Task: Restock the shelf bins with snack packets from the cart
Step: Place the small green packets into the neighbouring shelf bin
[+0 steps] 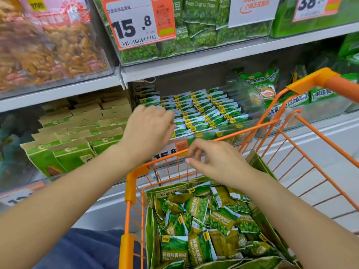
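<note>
A clear shelf bin (242,129) on the middle shelf holds neat rows of small green pea snack packets (206,109). My left hand (151,127) reaches into the bin's left front, fingers bent down onto the packets; what the fingertips hold is hidden. My right hand (213,162) hovers over the orange cart's front rim (167,161), fingers loosely curled and holding nothing. Below it, an open green carton (150,220) in the cart is full of loose green packets (204,220).
Brown-topped green bags (77,133) fill the bin to the left. Upper shelf bins hold green pea packs (194,35) and orange snacks (48,47). A 15.8 price tag (134,24) hangs above. The orange cart handle (314,78) rises at right before more green bags (262,86).
</note>
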